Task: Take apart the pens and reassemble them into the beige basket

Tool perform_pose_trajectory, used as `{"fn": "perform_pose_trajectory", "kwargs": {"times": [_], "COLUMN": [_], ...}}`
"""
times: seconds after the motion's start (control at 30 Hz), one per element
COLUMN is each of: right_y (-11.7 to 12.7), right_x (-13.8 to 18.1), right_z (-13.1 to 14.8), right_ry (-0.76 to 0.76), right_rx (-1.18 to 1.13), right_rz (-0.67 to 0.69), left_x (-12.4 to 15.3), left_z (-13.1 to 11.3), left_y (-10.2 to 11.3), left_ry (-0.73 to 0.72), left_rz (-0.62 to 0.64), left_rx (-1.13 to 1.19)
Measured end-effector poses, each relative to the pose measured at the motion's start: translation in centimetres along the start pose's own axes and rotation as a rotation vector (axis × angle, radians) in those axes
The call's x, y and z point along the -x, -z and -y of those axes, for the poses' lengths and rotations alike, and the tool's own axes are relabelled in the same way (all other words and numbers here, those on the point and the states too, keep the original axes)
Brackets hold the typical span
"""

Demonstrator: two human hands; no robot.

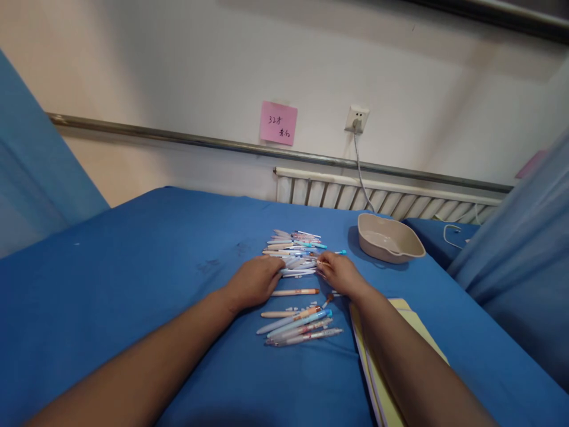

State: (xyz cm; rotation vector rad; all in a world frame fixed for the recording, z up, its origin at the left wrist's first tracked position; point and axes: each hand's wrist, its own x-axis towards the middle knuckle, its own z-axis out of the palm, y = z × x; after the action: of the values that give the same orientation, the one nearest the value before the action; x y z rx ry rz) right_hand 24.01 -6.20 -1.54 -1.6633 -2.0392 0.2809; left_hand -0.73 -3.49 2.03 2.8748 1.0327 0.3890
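Many pens [296, 246] lie roughly side by side in a column on the blue cloth [133, 279]. My left hand [254, 281] is closed around the left ends of a bunch of pens [299, 265] in the middle of the column. At the right ends of the same bunch is my right hand [340, 273], its fingers pinched against them. Closer to me, a peach pen [296, 292] lies by itself. Below it several more pens [302, 329] lie slightly slanted, some pale blue and some clear. The fingertips of both hands are partly hidden.
Yellow folders or papers [413, 314] lie under my right forearm. A beige basin [389, 237] stands at the back right. Behind the cloth are a white radiator [320, 190], a metal rail [200, 139] and a socket [357, 118] with a cord. Blue curtains [524, 267] hang at both sides.
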Motion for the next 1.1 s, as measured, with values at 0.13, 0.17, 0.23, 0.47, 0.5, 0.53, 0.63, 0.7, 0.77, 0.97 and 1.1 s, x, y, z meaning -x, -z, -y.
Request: {"fn": "perform_pose_trajectory", "kwargs": {"times": [0.13, 0.17, 0.23, 0.47, 0.5, 0.53, 0.63, 0.7, 0.77, 0.97, 1.1], "right_y": [0.0, -0.1, -0.3, -0.7, -0.6, -0.4, 0.0, 0.1, -0.2, -0.7, -0.2], "right_x": [-0.1, -0.1, -0.1, 0.4, 0.4, 0.4, 0.3, 0.3, 0.4, 0.9, 0.6], "right_z": [-0.2, -0.1, 0.5, 2.4, 2.2, 1.8, 0.6, 0.0, 0.0, 0.7, 0.8], "right_ry": [-0.046, -0.060, -0.051, 0.130, 0.126, 0.120, 0.102, 0.098, 0.097, 0.055, 0.151], "right_rx": [0.005, -0.035, -0.155, -0.218, -0.183, -0.151, -0.095, -0.096, -0.132, -0.221, -0.136], "right_rz": [-0.051, -0.083, -0.120, 0.037, 0.042, 0.040, 0.058, 0.077, 0.090, 0.191, 0.107], "left_x": [0.1, 0.1, 0.1, 0.2, 0.2, 0.2, 0.1, 0.0, 0.0, 0.0, -0.1], "left_z": [0.1, 0.0, -0.2, -0.7, -0.5, -0.1, 1.0, 1.5, 1.5, -0.1, -0.4], "left_y": [0.4, 0.4, 0.4, 0.1, 0.1, 0.1, 0.1, 0.1, 0.0, -0.7, -0.8], "left_ry": [0.016, 0.019, 0.017, -0.047, -0.040, -0.027, 0.048, 0.107, 0.128, -0.043, -0.043], "left_rz": [-0.015, -0.019, -0.025, -0.030, -0.028, -0.027, -0.059, -0.097, -0.123, -0.077, -0.079], "left_rx": [-0.014, -0.006, 0.019, 0.060, 0.049, 0.036, -0.002, -0.013, 0.010, 0.099, 0.109]}}
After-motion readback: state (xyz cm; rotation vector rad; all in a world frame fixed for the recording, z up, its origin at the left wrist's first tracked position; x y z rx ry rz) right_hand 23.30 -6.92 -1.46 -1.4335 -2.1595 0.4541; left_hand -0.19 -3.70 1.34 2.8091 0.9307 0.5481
